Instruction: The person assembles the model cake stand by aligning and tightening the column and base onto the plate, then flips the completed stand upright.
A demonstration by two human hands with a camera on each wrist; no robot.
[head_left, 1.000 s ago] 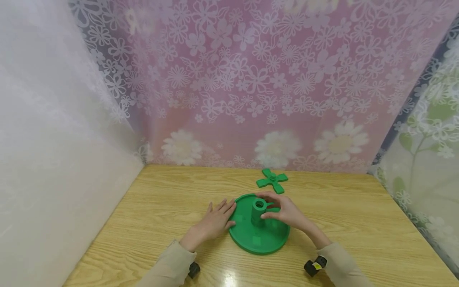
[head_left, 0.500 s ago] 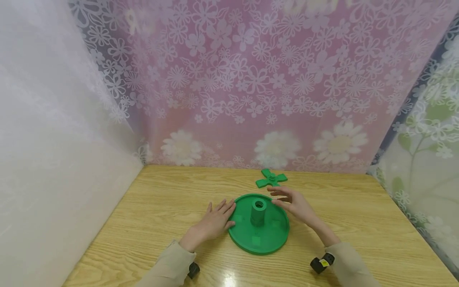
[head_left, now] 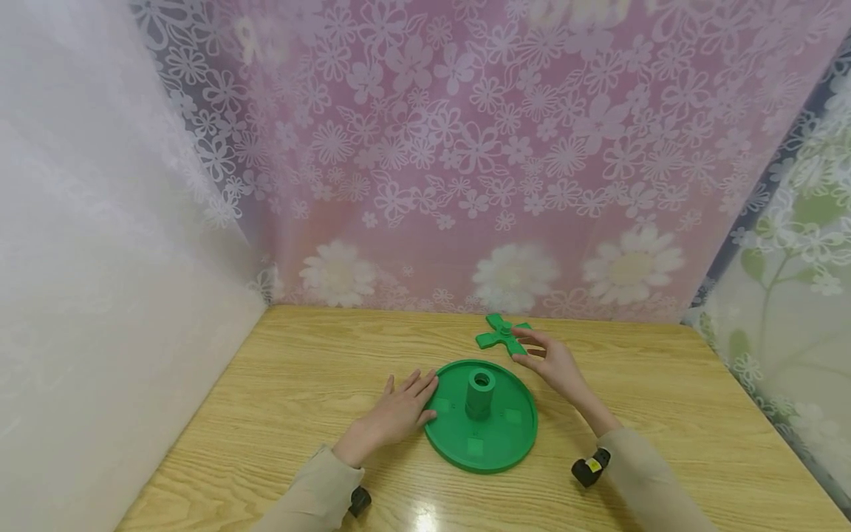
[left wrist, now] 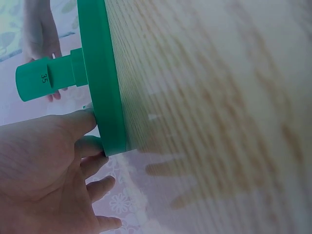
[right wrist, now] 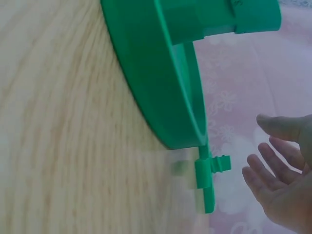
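A round green plastic base (head_left: pixel 459 447) with a raised rim lies on the table. An upright hollow green column (head_left: pixel 479 403) rises from its middle, marked "35" in the left wrist view. My left hand (head_left: pixel 399 411) rests at the base's left edge, fingers extended and touching the rim (left wrist: pixel 108 122). Beyond the base lies a flat green four-armed cross piece (head_left: pixel 490 339), its short central peg (right wrist: pixel 222 164) pointing up. My right hand (head_left: pixel 555 366) hovers beside the cross, fingers loosely bent and covering part of it. The right wrist view shows a gap between hand and peg.
The wood-grain table (head_left: pixel 306 362) ends at a pink flowered curtain (head_left: pixel 425 148) close behind the cross piece. A white sheet (head_left: pixel 120 258) borders the left side, and a flowered curtain (head_left: pixel 784 325) the right. Small black cameras (head_left: pixel 590 468) sit at both wrists.
My right hand has left the column, moving away and to the right until it is beside the cross piece. The left hand and the base stay where they were.
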